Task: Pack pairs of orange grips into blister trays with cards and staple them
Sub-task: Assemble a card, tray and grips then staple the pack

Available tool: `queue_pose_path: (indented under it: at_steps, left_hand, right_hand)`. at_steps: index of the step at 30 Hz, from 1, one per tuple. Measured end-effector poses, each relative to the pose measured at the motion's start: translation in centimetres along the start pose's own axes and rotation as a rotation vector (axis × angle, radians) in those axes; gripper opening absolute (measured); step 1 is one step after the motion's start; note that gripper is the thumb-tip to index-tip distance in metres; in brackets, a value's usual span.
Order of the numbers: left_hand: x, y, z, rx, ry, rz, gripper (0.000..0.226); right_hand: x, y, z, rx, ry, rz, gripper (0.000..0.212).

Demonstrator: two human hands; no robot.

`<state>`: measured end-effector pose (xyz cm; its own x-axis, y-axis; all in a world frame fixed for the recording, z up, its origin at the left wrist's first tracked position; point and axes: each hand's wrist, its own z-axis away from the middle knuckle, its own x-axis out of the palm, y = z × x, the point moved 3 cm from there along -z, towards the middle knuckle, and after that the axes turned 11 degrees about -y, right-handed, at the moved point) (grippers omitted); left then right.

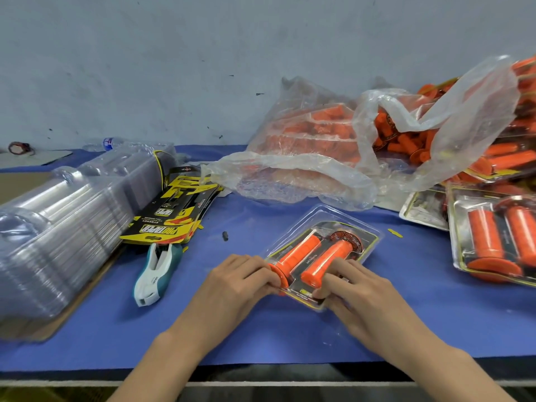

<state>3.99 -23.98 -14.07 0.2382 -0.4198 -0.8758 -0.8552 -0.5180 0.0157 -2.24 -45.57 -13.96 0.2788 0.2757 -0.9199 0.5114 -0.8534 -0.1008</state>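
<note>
Blue cloth is covering the counter (261, 329), which is standing against a scuffed grey-blue wall (203, 53). Near the front edge a clear blister tray (314, 219) is lying at a slant, already carrying a dark card (367, 240) and a pair of orange grips (298, 255) side by side. The left hand (240, 281) and right hand (353, 288) are both working at the tray's near end. The left fingers (262, 269) are curling round its corner beside a grip's flange, and the right fingers (333, 281) are bending over the edge and seemingly pinching it.

Judging by this, loading is finished for this pack and closing is under way. Stapling is not yet done, since the teal-and-white stapler (156, 271) is lying apart on the left, untouched. Finished packs (499, 239) are piling up at the right, so several are done. Plenty is remaining: a tall stack of empty trays (66, 227) is leaning at the left, loose yellow cards (174, 216) are fanning out beside it, and plastic bags (304, 146) of loose grips are slumping along the wall. A water bottle (108, 143) is lying behind the stack.
</note>
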Motion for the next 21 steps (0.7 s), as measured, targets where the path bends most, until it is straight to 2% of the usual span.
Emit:
queue_pose_path:
  at_steps: [2, 6, 9, 15, 21]
  left_hand:
    - [-0.1, 0.6, -0.1, 0.010, 0.022, -0.087, 0.006]
    - [0.2, 2.1, -0.3, 0.024, 0.059, -0.182, 0.016]
    - [0.4, 2.5, -0.4, 0.036, 0.077, -0.163, 0.018]
    - [0.2, 1.5, -0.3, -0.073, 0.079, -0.082, 0.022]
    - [1.1, 2.6, -0.7, -0.130, 0.107, -0.152, 0.019]
  right_hand:
    - [0.2, -0.7, 0.0, 0.026, -0.009, 0.094, 0.028]
    - [0.8, -3.3, -0.2, 0.061, 0.045, 0.147, 0.019]
    - [0.5, -3.5, -0.5, 0.104, 0.082, 0.166, 0.027]
    - [0.1, -1.9, -0.2, 0.076, 0.098, 0.081, 0.029]
    - [1.1, -2.6, -0.3, 0.174, 0.118, 0.217, 0.026]
